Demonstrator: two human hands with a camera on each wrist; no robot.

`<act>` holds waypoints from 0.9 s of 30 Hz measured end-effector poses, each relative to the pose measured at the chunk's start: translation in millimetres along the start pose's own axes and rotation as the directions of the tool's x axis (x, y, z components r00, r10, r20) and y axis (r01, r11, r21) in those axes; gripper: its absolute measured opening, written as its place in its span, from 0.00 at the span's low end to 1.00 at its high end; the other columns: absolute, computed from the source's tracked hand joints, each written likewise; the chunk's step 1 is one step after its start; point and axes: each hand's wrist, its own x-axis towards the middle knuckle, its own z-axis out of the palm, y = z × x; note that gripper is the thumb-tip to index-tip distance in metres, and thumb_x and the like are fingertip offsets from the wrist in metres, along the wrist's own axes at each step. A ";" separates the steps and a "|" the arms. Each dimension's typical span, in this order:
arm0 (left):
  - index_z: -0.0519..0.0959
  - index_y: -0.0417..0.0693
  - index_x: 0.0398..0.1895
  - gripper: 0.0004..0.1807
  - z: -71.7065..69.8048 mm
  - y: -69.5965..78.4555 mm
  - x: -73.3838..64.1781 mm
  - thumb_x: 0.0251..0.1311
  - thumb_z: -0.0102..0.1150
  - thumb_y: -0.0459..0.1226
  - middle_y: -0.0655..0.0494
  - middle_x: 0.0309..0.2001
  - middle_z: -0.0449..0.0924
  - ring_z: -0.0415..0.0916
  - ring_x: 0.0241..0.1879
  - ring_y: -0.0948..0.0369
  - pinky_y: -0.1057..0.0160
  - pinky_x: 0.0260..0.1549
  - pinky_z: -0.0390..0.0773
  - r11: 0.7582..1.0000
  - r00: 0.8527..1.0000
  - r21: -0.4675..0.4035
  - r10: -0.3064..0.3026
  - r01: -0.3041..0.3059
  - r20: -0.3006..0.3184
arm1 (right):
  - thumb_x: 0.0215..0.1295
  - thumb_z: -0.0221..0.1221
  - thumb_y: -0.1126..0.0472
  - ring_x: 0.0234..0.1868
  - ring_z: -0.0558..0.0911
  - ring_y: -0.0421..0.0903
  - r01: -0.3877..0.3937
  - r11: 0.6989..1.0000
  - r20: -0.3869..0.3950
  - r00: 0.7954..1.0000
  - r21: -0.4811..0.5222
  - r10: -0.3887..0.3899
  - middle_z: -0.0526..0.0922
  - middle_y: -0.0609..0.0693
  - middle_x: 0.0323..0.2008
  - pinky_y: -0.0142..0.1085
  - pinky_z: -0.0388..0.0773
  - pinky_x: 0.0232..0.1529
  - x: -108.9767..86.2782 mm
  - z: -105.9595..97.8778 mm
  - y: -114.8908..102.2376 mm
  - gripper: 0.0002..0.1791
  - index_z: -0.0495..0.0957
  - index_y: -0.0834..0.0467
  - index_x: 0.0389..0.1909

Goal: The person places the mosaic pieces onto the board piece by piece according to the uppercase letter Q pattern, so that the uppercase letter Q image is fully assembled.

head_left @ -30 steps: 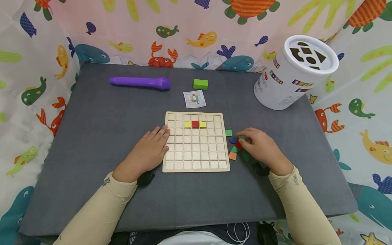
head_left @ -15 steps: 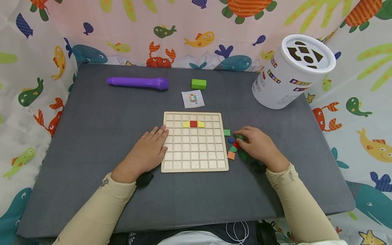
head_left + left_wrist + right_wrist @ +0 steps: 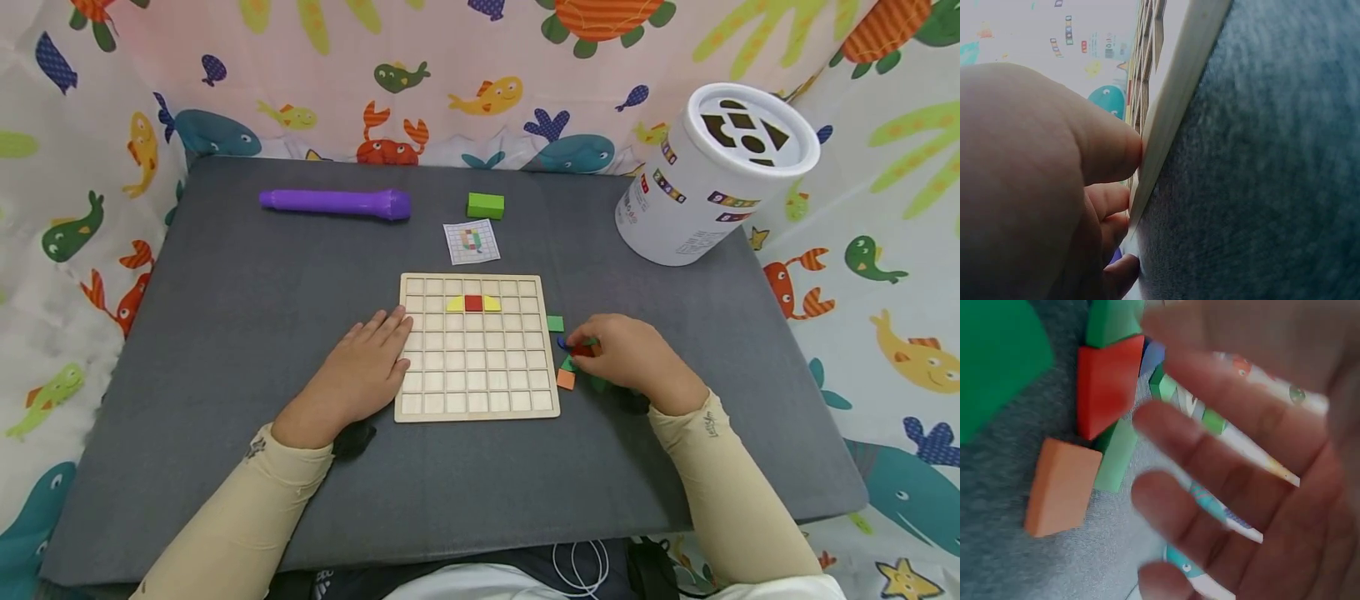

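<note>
My left hand (image 3: 360,367) lies flat with fingers outstretched against the left edge of a wooden grid board (image 3: 480,362). In the left wrist view, its fingertips touch the board's pale rim (image 3: 1169,106). A red square (image 3: 473,303) sits between two yellow pieces (image 3: 455,304) in an upper row. Right of the board, my right hand (image 3: 633,354) reaches over loose blocks, thumb and forefinger close about a red block (image 3: 1110,387). The right wrist view shows its other fingers spread apart. Nearby are an orange block (image 3: 1063,487), green blocks (image 3: 1116,456) and a partly hidden blue block (image 3: 1152,357).
A printed pattern card (image 3: 471,242) and a green block (image 3: 485,206) lie beyond the board. At the back left is a purple microphone-shaped object (image 3: 333,202). A white tub (image 3: 690,200) with a shape-sorter lid stands back right. Patterned cloth surrounds the grey table (image 3: 225,333).
My right hand's thumb and forefinger have shifted slightly toward the board, over the red block, covering more of the blue one. My left hand stays in place.
</note>
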 end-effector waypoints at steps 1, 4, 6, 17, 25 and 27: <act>0.53 0.40 0.86 0.36 0.0 -0.1 -0.1 0.84 0.47 0.45 0.44 0.86 0.47 0.45 0.83 0.43 0.38 0.79 0.49 1.000 1.000 0.000 0.000 0.000 -0.002 | 0.64 0.75 0.57 0.33 0.78 0.43 0.030 1.000 0.010 0.999 0.000 -0.030 0.84 0.43 0.37 0.43 0.79 0.34 -3.7 0.9 -1.1 0.10 0.92 0.51 0.46; 0.53 0.40 0.86 0.36 -0.1 -0.5 -0.1 0.84 0.47 0.45 0.44 0.86 0.47 0.45 0.83 0.43 0.38 0.79 0.49 1.000 1.000 0.005 0.006 -0.006 -0.007 | 0.62 0.77 0.55 0.32 0.77 0.41 0.121 0.992 -0.013 0.993 -0.021 -0.121 0.84 0.42 0.36 0.40 0.78 0.33 -15.2 7.7 -6.5 0.11 0.92 0.52 0.44; 0.53 0.40 0.86 0.36 -0.3 -1.0 0.1 0.84 0.47 0.45 0.44 0.86 0.47 0.45 0.84 0.43 0.39 0.79 0.49 1.000 1.000 0.009 0.009 -0.009 -0.009 | 0.61 0.79 0.53 0.31 0.77 0.41 0.150 0.988 -0.056 0.987 -0.048 -0.152 0.85 0.43 0.35 0.40 0.79 0.31 -22.7 13.7 -10.3 0.11 0.92 0.52 0.41; 0.56 0.38 0.85 0.35 -0.7 -0.2 -0.8 0.83 0.47 0.44 0.43 0.85 0.50 0.47 0.83 0.42 0.38 0.78 0.51 1.000 0.999 0.013 0.021 -0.021 -0.029 | 0.61 0.78 0.56 0.29 0.75 0.40 0.074 0.994 -0.158 0.984 -0.079 -0.086 0.83 0.43 0.33 0.39 0.78 0.27 -40.1 31.8 -18.6 0.07 0.91 0.50 0.37; 0.56 0.39 0.85 0.35 0.6 -2.0 -0.7 0.83 0.47 0.44 0.43 0.85 0.50 0.48 0.83 0.42 0.38 0.78 0.52 0.999 0.999 0.028 0.029 -0.028 -0.036 | 0.59 0.79 0.57 0.32 0.79 0.40 0.100 0.992 -0.169 0.979 -0.081 -0.112 0.88 0.44 0.37 0.41 0.82 0.32 -42.8 37.8 -19.6 0.09 0.92 0.51 0.40; 0.56 0.39 0.85 0.35 -0.1 -1.7 -0.9 0.83 0.47 0.44 0.43 0.85 0.50 0.48 0.83 0.42 0.38 0.78 0.52 0.999 0.999 0.028 0.029 -0.028 -0.038 | 0.60 0.79 0.58 0.33 0.81 0.41 0.113 0.990 -0.174 0.977 -0.087 -0.126 0.88 0.45 0.38 0.42 0.84 0.34 -42.2 37.6 -20.1 0.10 0.92 0.52 0.41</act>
